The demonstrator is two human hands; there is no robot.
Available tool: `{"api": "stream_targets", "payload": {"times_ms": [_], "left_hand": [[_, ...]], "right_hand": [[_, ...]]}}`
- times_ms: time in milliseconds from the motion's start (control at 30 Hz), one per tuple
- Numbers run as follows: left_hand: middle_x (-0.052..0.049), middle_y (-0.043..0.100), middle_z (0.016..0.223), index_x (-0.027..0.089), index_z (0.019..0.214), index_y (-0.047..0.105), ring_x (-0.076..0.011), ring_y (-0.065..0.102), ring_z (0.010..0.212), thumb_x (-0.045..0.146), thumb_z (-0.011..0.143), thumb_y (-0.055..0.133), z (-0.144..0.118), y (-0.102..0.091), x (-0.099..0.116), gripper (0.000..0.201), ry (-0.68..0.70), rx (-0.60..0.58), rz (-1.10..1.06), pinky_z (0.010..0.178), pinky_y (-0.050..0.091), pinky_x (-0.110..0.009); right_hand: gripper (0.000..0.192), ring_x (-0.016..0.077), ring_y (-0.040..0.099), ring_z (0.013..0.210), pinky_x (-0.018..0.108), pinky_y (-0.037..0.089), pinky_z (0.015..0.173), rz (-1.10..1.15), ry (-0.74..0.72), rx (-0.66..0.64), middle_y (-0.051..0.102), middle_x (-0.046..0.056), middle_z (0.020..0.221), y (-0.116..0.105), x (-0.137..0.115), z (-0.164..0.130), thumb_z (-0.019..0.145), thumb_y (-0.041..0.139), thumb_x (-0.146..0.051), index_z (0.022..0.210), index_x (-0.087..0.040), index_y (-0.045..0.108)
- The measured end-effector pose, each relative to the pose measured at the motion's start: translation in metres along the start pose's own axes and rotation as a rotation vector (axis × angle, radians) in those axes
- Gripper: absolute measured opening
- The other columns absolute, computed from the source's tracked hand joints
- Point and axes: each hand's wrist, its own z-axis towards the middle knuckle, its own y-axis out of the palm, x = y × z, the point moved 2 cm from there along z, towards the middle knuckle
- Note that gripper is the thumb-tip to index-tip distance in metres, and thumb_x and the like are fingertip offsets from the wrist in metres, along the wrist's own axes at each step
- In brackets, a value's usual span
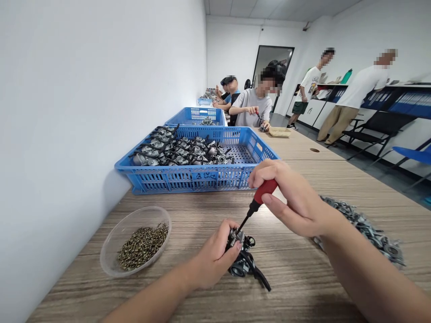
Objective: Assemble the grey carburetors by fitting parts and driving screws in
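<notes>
Driver (pixel 265 192) in our R hand (pixel 292 202), shaft slanting down to the L, tip at the top of the unit (pixel 245 260). R fingers are curled round the red handle, thumb pressed to it. L fingers are closed on the unit's upper end, our L hand (pixel 215 253) apparently bracing it vs. the surface (pixel 198 208). Unit is approx. centre, in front of us, black hose trailing to the R.

Status, our read: this unit is prob. mid-fastening. Whether the tip sits in a screw head is too small to confirm, & we can't tell how many screws are in. It isn't in the crate (pixel 161 184), so we'd count it as unfinished.

Crate, just beyond our hands, holds lots of similar units (pixel 198 152), piled higher at L, thinner twd R. We'd guess those are the done ones, but can't verify each.

Left to do, judging by stock: the tub (pixel 107 244) at our L has plenty of loose screws (pixel 143 242), & a heap of metal pieces (pixel 367 231) lies at R, partly behind our forearm. So the batch looks well under way, w/ a fair amt. remaining; exact count n/a from this view.
</notes>
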Motion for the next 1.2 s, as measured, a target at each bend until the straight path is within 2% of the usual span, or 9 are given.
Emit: {"api": "stream_targets", "payload": {"times_ms": [167,300,400,600,800,933,1000,1067,1200], "left_hand": [[-0.006,0.062,0.111,0.022,0.133,0.047,-0.0252,0.057,0.101,0.062,0.115,0.042,-0.001,0.000,-0.001,0.044,0.003,0.004,0.014,0.093,0.046,-0.040],[-0.008,0.063,0.117,0.022,0.136,0.045,-0.0268,0.059,0.107,0.061,0.115,0.042,0.000,0.000,-0.001,0.044,0.003,0.005,0.023,0.098,0.048,-0.042],[-0.009,0.063,0.121,0.021,0.138,0.045,-0.0288,0.059,0.113,0.059,0.114,0.043,0.001,0.000,-0.001,0.044,0.004,0.001,0.030,0.103,0.048,-0.046],[-0.010,0.062,0.121,0.021,0.135,0.045,-0.0286,0.059,0.110,0.055,0.113,0.044,0.002,0.000,0.002,0.040,-0.021,0.003,0.028,0.101,0.048,-0.046],[-0.009,0.062,0.118,0.022,0.132,0.045,-0.0279,0.060,0.107,0.051,0.113,0.045,0.003,-0.001,0.004,0.035,0.017,-0.019,0.037,0.097,0.049,-0.045],[-0.010,0.063,0.123,0.022,0.137,0.043,-0.0287,0.062,0.111,0.048,0.113,0.046,0.003,-0.002,0.006,0.035,0.023,-0.005,0.051,0.102,0.050,-0.046],[-0.010,0.064,0.123,0.022,0.137,0.043,-0.0285,0.062,0.111,0.047,0.113,0.047,0.003,-0.002,0.006,0.035,0.035,-0.003,0.048,0.101,0.051,-0.046],[-0.010,0.065,0.121,0.022,0.135,0.044,-0.0281,0.063,0.109,0.047,0.113,0.047,0.004,-0.002,0.005,0.033,0.049,-0.006,0.046,0.099,0.052,-0.046],[-0.009,0.065,0.115,0.022,0.131,0.046,-0.0269,0.064,0.103,0.046,0.114,0.048,0.004,-0.002,0.005,0.029,0.069,-0.003,0.046,0.094,0.053,-0.044]], "right_hand": [[0.025,0.0256,0.073,0.109,0.046,0.055,0.101,0.049,0.029,-0.181,0.077,0.007,0.120,-0.017,-0.015,-0.001,0.113,0.064,-0.021,0.136,-0.029,0.062],[0.010,0.0204,0.070,0.081,0.043,0.053,0.090,-0.035,-0.011,-0.065,0.077,0.000,0.093,-0.012,-0.018,0.002,0.109,0.076,-0.030,0.113,-0.028,0.066],[0.023,0.0168,0.061,0.065,0.040,0.049,0.079,-0.085,-0.045,0.007,0.070,-0.005,0.076,-0.010,-0.022,0.003,0.104,0.083,-0.036,0.099,-0.027,0.062],[0.009,0.0239,0.074,0.095,0.040,0.056,0.085,-0.017,0.118,-0.193,0.077,0.007,0.112,-0.019,-0.025,0.000,0.110,0.066,-0.029,0.117,-0.025,0.062],[0.023,0.0193,0.069,0.065,0.034,0.049,0.062,-0.197,0.146,-0.070,0.074,-0.002,0.078,-0.017,-0.015,0.000,0.106,0.078,-0.045,0.104,-0.027,0.064],[0.017,0.0307,0.078,0.109,0.043,0.062,0.086,-0.106,0.163,-0.166,0.079,0.009,0.120,-0.022,-0.023,0.000,0.107,0.072,-0.038,0.119,-0.027,0.064],[0.016,0.0294,0.077,0.116,0.041,0.064,0.089,0.013,0.158,-0.190,0.077,0.009,0.128,-0.022,-0.026,0.000,0.109,0.069,-0.033,0.124,-0.028,0.064],[0.016,0.0236,0.079,0.098,0.036,0.062,0.078,0.028,0.135,-0.159,0.079,0.005,0.117,-0.018,-0.028,0.001,0.109,0.073,-0.033,0.122,-0.029,0.065],[0.020,0.0164,0.065,0.060,0.034,0.046,0.057,-0.307,0.094,0.048,0.070,-0.005,0.072,-0.010,-0.027,0.004,0.106,0.079,-0.039,0.100,-0.027,0.064]]}}
